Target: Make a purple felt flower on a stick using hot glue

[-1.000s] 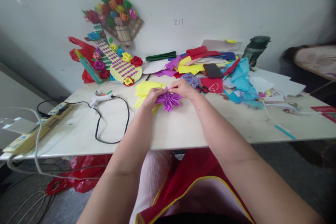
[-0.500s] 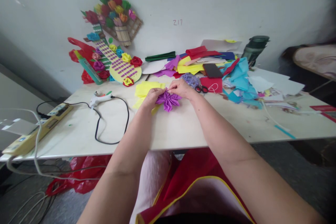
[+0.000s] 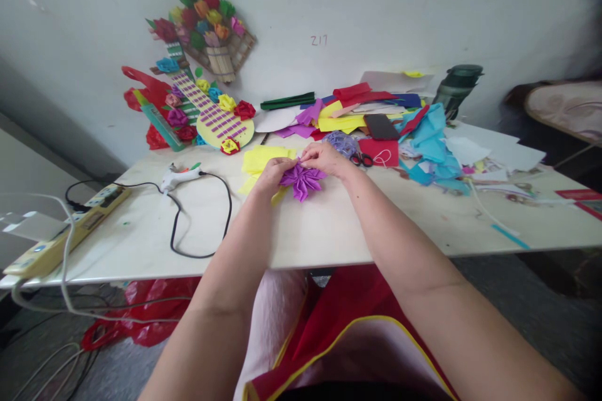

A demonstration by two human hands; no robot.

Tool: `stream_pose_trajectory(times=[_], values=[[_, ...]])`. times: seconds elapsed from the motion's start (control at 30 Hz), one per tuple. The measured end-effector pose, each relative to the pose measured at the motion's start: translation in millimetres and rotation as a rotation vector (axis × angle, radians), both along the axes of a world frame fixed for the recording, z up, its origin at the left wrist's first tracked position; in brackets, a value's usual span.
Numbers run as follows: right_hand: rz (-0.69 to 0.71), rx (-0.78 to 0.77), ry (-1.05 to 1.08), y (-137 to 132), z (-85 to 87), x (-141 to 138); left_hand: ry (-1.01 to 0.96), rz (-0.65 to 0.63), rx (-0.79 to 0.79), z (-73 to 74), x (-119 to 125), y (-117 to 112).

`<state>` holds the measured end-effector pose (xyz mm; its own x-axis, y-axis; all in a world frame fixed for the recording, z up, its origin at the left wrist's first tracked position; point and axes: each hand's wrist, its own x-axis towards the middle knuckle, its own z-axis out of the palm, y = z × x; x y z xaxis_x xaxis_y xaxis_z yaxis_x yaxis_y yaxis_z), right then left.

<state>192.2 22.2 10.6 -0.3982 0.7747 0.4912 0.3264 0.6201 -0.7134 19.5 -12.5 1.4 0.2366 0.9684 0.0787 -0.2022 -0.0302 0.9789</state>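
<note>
A purple folded paper flower (image 3: 303, 182) lies on the pale table (image 3: 305, 232) in front of me. My left hand (image 3: 273, 174) pinches its left side, fingers curled onto the petals. My right hand (image 3: 327, 159) grips its upper right edge with closed fingers. A yellow paper sheet (image 3: 261, 160) lies just behind and partly under the flower and my left hand.
A white glue gun (image 3: 176, 177) with a black cord lies to the left, a power strip (image 3: 66, 229) farther left. Black scissors (image 3: 361, 160), a purple paper ball (image 3: 342, 142) and heaped coloured paper (image 3: 371, 113) fill the back. A paper guitar craft (image 3: 207, 109) leans on the wall.
</note>
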Motion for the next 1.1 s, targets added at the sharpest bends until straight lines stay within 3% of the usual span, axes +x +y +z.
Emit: stream_pose_trajectory(times=[0.33,0.63,1.1], values=[[0.015,-0.001,-0.074,-7.4,7.8,3.4,0.009,0.002,0.009,3.2,0.3,-3.9],[0.004,0.045,-0.177,-4.5,4.8,3.4,0.020,-0.003,0.004,3.1,-0.4,-3.3],[-0.100,0.166,-0.273,-1.0,3.4,0.3,-0.012,0.066,-0.051,3.0,1.6,-1.2]])
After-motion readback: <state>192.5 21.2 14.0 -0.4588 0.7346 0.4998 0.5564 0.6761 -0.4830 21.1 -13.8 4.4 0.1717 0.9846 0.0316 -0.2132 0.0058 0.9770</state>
